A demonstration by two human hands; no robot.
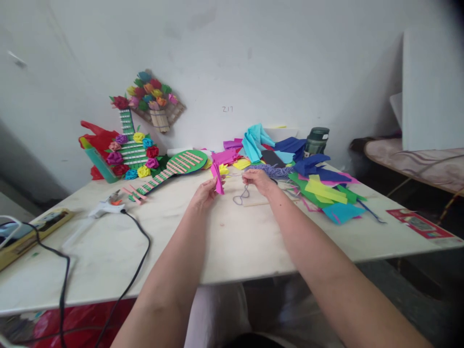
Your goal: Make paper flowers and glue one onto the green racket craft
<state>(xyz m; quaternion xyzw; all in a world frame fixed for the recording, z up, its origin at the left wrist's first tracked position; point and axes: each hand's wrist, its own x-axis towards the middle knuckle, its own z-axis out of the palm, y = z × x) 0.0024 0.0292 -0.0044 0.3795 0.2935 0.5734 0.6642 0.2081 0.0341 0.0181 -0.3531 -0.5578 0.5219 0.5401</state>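
Observation:
My left hand [206, 192] is closed on a folded strip of magenta crepe paper [218, 179], which stands upright between the fingers. To the right, my right hand [258, 180] pinches a length of purple-grey yarn [240, 198]; its loose end curls in loops on the table below the fingers. A bundle of the same yarn [273, 170] lies just behind this hand. Near its wrist, a thin wooden stick [255, 203] rests on the white table [246, 241]. Both hands are held apart, a little above the tabletop.
Coloured paper sheets [322, 191] pile up at the right, by a dark green bottle [317, 140]. On the left are a glue gun [107, 208] with a black cord, a power strip [36, 232], a green bottle [99, 162] and a flower-trimmed guitar shape [134, 152]. A striped paddle-like piece [186, 162] lies behind.

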